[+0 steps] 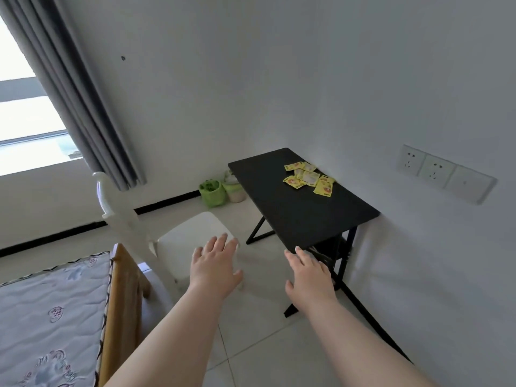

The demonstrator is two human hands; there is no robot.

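White chair (181,244) stands on the tiled floor (265,344) between the bed and the black surface, its seat turned toward the surface and its curved backrest toward the window side. The left hand (215,263) hovers over the seat's near corner, palm down, fingers straight and slightly spread, holding nothing; whether it touches the seat cannot be told from this angle. The right hand (310,275) is likewise flat and empty, fingers stretched out, its fingertips at the near end of the black surface (293,210) (contact cannot be made out there either). The surface is a narrow dark top on black angled legs, pushed into the corner against the white wall. At its far end, well apart from both hands, lies a loose heap of yellow sachets (308,178), some overlapping, with red print too small to read. On the floor beside the surface's far left corner stand a green container (212,194) and, just beside it, a pale jar (234,188) with a green lid. To the left, a quilted mattress (47,308) with a flowered pattern lies on a wooden bed frame (122,297), whose corner is near the chair's legs. A grey curtain (69,88) hangs beside a bright window (25,121). On the right wall is a row of three white wall plates (444,174), two of them sockets.
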